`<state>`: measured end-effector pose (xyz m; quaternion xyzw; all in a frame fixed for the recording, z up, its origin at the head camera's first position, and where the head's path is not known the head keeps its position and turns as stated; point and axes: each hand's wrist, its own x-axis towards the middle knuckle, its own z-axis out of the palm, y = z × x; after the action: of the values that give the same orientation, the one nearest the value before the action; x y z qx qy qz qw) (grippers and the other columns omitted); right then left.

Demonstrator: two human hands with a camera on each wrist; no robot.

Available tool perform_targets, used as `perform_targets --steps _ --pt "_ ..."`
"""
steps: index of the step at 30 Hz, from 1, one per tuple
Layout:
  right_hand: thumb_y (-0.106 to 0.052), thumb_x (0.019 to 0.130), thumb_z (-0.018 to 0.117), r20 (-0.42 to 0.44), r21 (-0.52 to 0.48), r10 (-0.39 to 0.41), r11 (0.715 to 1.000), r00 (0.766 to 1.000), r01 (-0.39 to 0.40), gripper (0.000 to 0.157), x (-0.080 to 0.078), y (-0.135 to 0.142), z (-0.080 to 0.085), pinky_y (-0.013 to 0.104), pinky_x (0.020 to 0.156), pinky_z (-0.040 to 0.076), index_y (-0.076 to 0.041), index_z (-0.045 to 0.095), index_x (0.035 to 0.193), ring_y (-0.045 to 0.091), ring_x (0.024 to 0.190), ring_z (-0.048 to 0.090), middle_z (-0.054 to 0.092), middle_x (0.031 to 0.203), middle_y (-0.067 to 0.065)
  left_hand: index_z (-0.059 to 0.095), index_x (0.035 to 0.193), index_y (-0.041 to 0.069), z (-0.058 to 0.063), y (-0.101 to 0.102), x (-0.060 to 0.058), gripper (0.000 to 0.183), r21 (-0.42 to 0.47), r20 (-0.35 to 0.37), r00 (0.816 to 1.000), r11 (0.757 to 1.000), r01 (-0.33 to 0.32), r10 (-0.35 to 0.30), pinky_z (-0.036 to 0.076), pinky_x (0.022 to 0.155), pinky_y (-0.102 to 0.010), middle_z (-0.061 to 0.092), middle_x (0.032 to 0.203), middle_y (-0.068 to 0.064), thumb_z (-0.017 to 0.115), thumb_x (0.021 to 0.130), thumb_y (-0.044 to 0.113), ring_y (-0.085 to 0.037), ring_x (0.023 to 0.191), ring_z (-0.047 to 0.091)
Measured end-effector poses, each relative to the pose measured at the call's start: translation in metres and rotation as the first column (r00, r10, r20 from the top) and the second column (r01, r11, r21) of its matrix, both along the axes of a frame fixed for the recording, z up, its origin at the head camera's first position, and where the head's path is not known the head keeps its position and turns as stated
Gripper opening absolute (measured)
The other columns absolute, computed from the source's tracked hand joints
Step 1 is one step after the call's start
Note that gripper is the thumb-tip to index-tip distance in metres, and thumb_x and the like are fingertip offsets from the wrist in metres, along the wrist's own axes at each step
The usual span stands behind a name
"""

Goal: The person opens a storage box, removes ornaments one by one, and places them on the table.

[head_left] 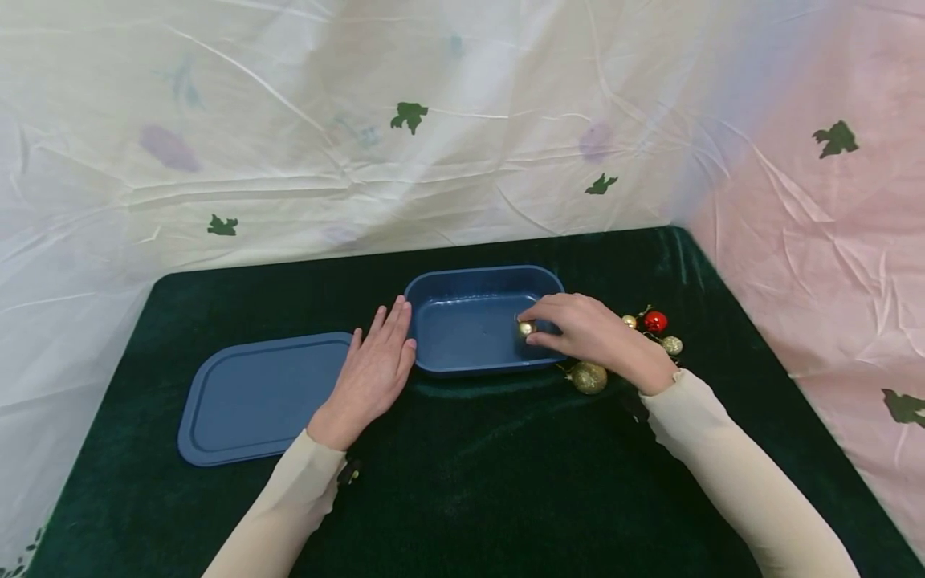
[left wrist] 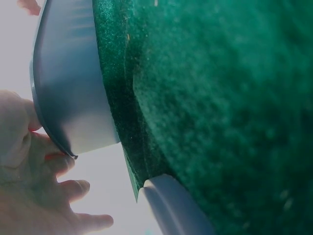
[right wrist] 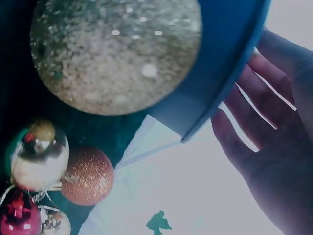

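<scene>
A blue rectangular box (head_left: 462, 333) stands open at the middle of the table. Over its right part, my right hand (head_left: 588, 329) pinches a small shiny gold bauble (head_left: 526, 328) between thumb and fingers. In the right wrist view, that hand's fingers (right wrist: 259, 98) reach over the box rim, which hides the bauble. My left hand (head_left: 376, 361) rests against the box's left side with its fingers fairly straight. The left wrist view shows those fingers (left wrist: 61, 164) at the rim of the box wall (left wrist: 73, 83).
A flat blue lid (head_left: 278, 401) lies left of the box, partly under my left forearm. Right of the box are a large glittery gold bauble (head_left: 588, 377), a red bauble (head_left: 655, 321) and a pale glittery bauble (head_left: 672, 345). Dark green cloth (head_left: 477, 474) covers the table; patterned fabric hangs behind.
</scene>
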<state>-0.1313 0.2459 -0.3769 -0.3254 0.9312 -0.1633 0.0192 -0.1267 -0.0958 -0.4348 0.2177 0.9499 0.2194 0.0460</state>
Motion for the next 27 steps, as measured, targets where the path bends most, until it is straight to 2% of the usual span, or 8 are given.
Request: perform_targets --steps 12,21,24,27 --pt "-0.021 0.093 0.079 -0.164 -0.166 -0.056 0.986 0.985 0.029 0.034 0.028 0.023 0.008 0.047 0.091 0.056 -0.011 0.073 0.125 0.021 0.107 0.068 0.074 0.118 0.003 0.013 0.167 0.011 0.000 0.000 0.000 0.062 0.002 -0.001 1.000 1.000 0.004 -0.004 0.012 0.121 -0.069 0.005 0.173 -0.004 0.032 0.113 0.035 -0.034 0.159 0.009" --pt "-0.012 0.089 0.083 -0.191 -0.218 -0.174 0.967 0.966 0.131 0.041 0.054 0.045 0.007 0.047 0.091 0.054 -0.015 0.072 0.128 0.018 0.109 0.066 0.072 0.120 -0.001 0.013 0.167 0.011 0.000 0.000 -0.001 0.062 0.002 0.001 1.000 1.000 -0.002 0.002 0.012 0.121 -0.068 0.004 0.173 -0.003 0.031 0.114 0.035 -0.034 0.159 0.009" --pt "-0.010 0.086 0.085 -0.211 -0.217 -0.204 0.963 0.956 0.158 0.043 0.061 0.050 0.007 0.044 0.088 0.055 -0.015 0.072 0.127 0.017 0.106 0.066 0.073 0.119 -0.002 0.013 0.167 0.010 0.000 0.000 -0.001 0.062 0.003 -0.003 1.000 1.000 0.003 -0.003 0.012 0.121 -0.069 0.004 0.173 -0.004 0.031 0.114 0.035 -0.034 0.159 0.009" --pt "-0.008 0.083 0.086 -0.232 -0.227 -0.228 0.958 0.946 0.175 0.046 0.067 0.056 0.007 0.032 0.088 0.053 -0.015 0.073 0.127 0.018 0.104 0.067 0.073 0.118 -0.002 0.013 0.167 0.010 0.000 0.000 -0.001 0.062 0.005 -0.002 1.000 1.000 0.006 -0.006 0.012 0.121 -0.069 0.004 0.173 -0.004 0.031 0.114 0.035 -0.034 0.159 0.009"
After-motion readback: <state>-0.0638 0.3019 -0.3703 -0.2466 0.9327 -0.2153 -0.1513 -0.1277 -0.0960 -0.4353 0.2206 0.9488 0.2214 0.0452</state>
